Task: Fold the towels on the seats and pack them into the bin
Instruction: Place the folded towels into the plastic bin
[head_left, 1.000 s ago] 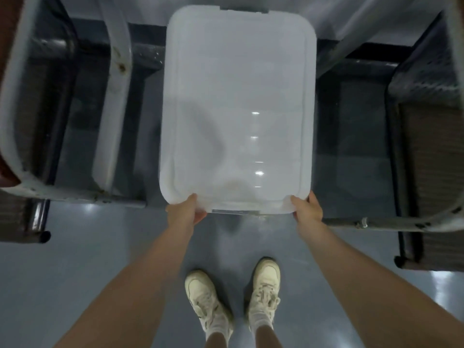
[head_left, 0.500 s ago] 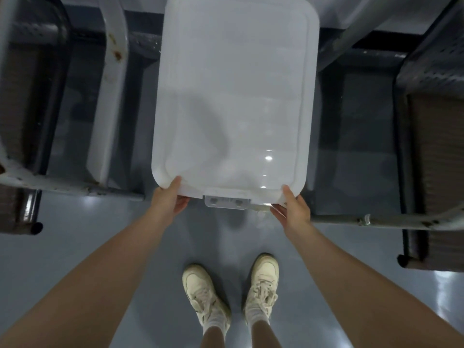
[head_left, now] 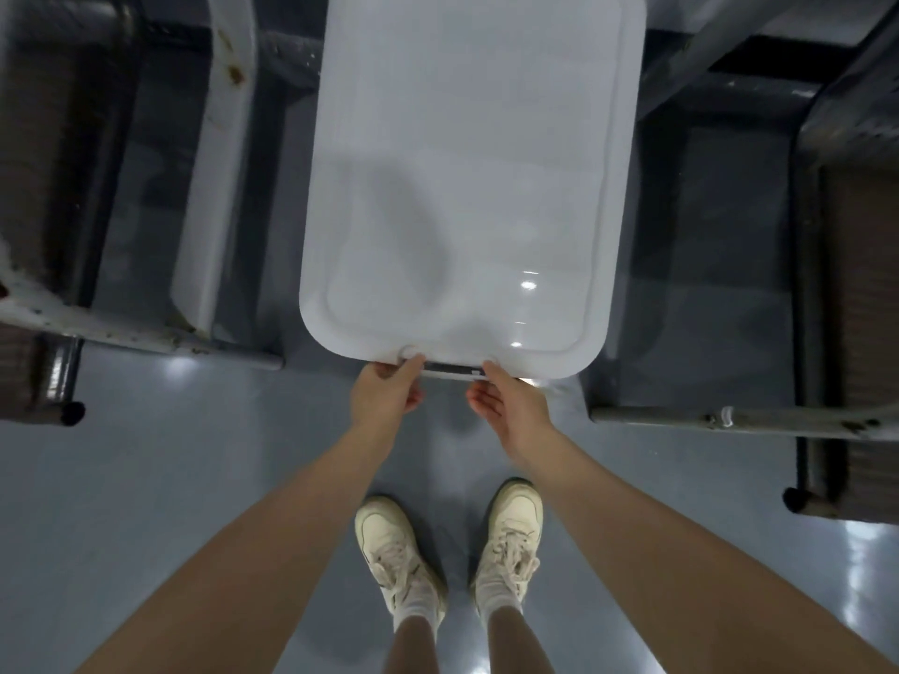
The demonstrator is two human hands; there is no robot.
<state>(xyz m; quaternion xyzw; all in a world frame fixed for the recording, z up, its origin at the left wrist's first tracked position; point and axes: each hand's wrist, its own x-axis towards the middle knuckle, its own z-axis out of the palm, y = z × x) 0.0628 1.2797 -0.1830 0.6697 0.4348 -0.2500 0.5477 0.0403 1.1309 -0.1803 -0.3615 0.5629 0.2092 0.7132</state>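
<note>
- Nearest, at six o'clock, the person's pale sneakers stand on the glossy grey floor, both bare forearms reaching up from the bottom corners toward the middle.
- Just beyond, the left hand and right hand now sit close together at the middle of the near edge of the bin lid; a second ago they were spread wide apart, one at each near corner.
- Left hand: its thumb lies on top of the lid's rim and the fingers curl under, grasping the lid beside the dark latch (which showed as a pale tab half a second ago).
- Right hand: its fingers reach up to the rim just right of the latch with the palm turned up; whether they grip the lid or only touch it I cannot tell.
- Farther out, toward twelve o'clock, the white bin runs away from the hands between two rows of seats, the left seat frame at nine o'clock and the right seat frame at three o'clock.
- No towels show anywhere in view.
- My reading: the shift from the corners to the latch suggests work on the lid, probably unclipping it to open the bin, so folding and packing seem not yet begun.
</note>
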